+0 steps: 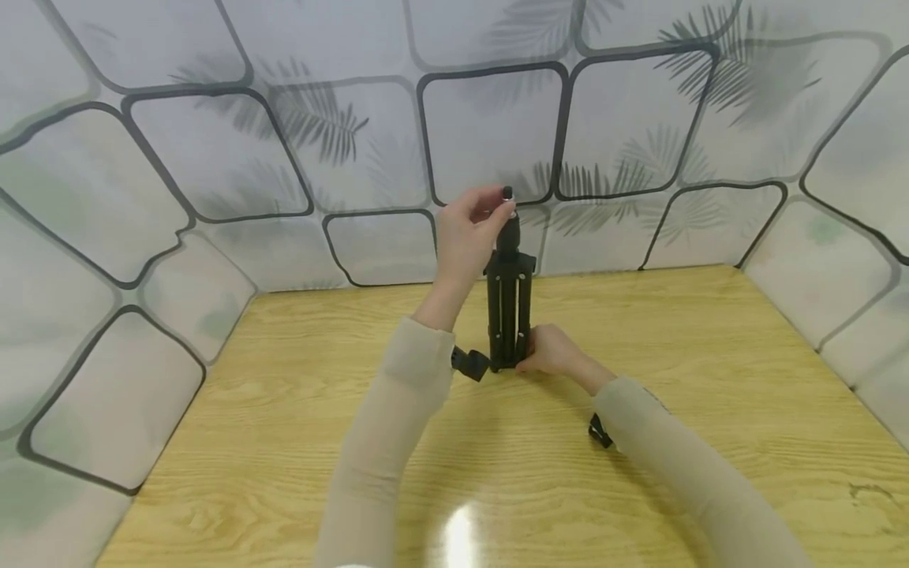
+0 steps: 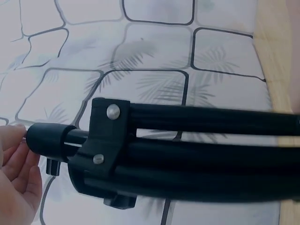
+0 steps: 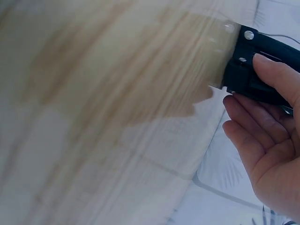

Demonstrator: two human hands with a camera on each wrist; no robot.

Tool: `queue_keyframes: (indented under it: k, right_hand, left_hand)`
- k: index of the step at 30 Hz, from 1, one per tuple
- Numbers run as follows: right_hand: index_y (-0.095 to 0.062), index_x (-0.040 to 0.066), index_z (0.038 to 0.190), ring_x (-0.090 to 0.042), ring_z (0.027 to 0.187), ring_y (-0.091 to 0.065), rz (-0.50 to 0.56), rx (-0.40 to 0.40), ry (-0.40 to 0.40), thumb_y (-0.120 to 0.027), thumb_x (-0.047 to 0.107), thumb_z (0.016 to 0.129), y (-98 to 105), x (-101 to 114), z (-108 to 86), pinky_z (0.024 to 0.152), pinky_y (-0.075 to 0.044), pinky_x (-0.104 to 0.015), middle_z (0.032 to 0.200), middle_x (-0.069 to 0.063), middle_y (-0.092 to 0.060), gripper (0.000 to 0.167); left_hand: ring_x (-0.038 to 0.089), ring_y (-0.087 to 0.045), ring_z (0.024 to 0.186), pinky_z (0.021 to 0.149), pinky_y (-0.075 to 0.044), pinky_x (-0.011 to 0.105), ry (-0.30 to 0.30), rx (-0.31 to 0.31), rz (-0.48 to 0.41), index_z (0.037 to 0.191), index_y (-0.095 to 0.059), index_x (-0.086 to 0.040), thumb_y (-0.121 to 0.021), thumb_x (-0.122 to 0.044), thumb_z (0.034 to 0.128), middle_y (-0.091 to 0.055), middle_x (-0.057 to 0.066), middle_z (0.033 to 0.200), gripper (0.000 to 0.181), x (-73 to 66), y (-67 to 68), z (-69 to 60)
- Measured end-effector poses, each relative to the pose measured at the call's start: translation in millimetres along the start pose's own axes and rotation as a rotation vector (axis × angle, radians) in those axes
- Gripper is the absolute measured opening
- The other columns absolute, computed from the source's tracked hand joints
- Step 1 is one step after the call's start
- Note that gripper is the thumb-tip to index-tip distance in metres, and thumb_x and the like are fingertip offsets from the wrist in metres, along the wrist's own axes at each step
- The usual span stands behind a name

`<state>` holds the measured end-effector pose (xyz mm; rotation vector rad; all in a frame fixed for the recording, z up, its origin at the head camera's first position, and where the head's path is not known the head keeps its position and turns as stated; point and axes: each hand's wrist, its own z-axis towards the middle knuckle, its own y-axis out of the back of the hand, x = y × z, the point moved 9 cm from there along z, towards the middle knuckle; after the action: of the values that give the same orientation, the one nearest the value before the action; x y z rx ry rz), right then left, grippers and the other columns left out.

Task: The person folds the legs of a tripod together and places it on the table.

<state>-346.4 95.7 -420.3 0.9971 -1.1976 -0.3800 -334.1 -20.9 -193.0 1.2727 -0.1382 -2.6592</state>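
A black mini tripod (image 1: 509, 308) with its legs folded together stands upright near the back of the table. At its top, my left hand (image 1: 463, 241) pinches the narrow end above the collar (image 1: 508, 237) between thumb and fingers. In the left wrist view, silver rivets mark the leg hub (image 2: 110, 136), and the fingertips of the left hand (image 2: 18, 176) meet the thin tip past the collar. Low on the legs, my right hand (image 1: 557, 352) holds the tripod's foot end. The right wrist view shows the thumb of that hand (image 3: 276, 150) against the black foot end (image 3: 248, 58).
The wood-grain table (image 1: 284, 442) reflects a bright spot near its front edge. Patterned cloth (image 1: 369, 158) with dark outlines and leaf prints rises behind the table and along both sides. Small black wrist devices (image 1: 472, 364) project from the beige sleeves (image 1: 419, 363).
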Motion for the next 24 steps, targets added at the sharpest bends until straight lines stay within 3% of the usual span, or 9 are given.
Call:
queue_keyframes:
  k: [4, 8, 17, 20, 24]
  right_hand:
    - [-0.064, -0.001, 0.078, -0.017, 0.062, -0.059, -0.032, -0.039, 0.026, -0.077, 0.01, 0.064, 7.7, 0.8, -2.3, 0.062, -0.048, -0.033, 0.068, -0.005, -0.064, 0.023]
    - [-0.064, 0.001, 0.077, -0.022, 0.069, -0.06, -0.05, -0.087, 0.041, -0.076, 0.008, 0.063, 17.2, -3.1, -4.0, 0.067, -0.047, -0.037, 0.073, -0.007, -0.065, 0.02]
    - [-0.064, -0.002, 0.09, -0.031, 0.083, -0.06, -0.094, -0.166, 0.035, -0.071, 0.005, 0.071, 48.2, -12.3, -16.1, 0.072, -0.047, -0.043, 0.087, -0.015, -0.065, 0.021]
    - [-0.063, -0.003, 0.095, -0.033, 0.087, -0.058, -0.115, -0.169, -0.002, -0.069, 0.003, 0.073, 57.9, -15.7, -20.5, 0.075, -0.045, -0.045, 0.092, -0.018, -0.064, 0.024]
    - [-0.06, -0.007, 0.101, -0.036, 0.092, -0.055, -0.191, -0.159, -0.043, -0.067, 0.002, 0.076, 67.1, -20.7, -24.8, 0.077, -0.044, -0.046, 0.099, -0.022, -0.06, 0.028]
  left_hand:
    - [0.014, -0.059, 0.082, 0.073, -0.047, 0.02, -0.017, -0.015, -0.006, 0.099, -0.063, 0.002, -0.066, -0.01, 0.0804, -0.064, 0.01, 0.094, 0.022, -0.5, 15.5, -3.4]
    - [0.016, -0.059, 0.079, 0.072, -0.047, 0.023, -0.037, -0.039, 0.008, 0.097, -0.063, 0.004, -0.066, -0.009, 0.0797, -0.064, 0.012, 0.091, 0.021, 2.2, 40.7, -8.0]
    - [0.009, -0.056, 0.069, 0.066, -0.047, 0.023, 0.048, -0.018, 0.103, 0.09, -0.063, 0.006, -0.069, -0.006, 0.0763, -0.063, 0.011, 0.079, 0.019, 37.2, 105.3, -26.1]
    - [0.009, -0.056, 0.069, 0.066, -0.046, 0.021, 0.104, 0.045, 0.126, 0.091, -0.062, 0.007, -0.068, -0.007, 0.0773, -0.062, 0.008, 0.077, 0.02, 54.9, 117.5, -36.7]
    - [0.014, -0.058, 0.071, 0.066, -0.047, 0.024, 0.212, 0.178, 0.171, 0.094, -0.063, 0.005, -0.067, -0.009, 0.0792, -0.061, 0.009, 0.08, 0.021, 85.9, 123.5, -53.7]
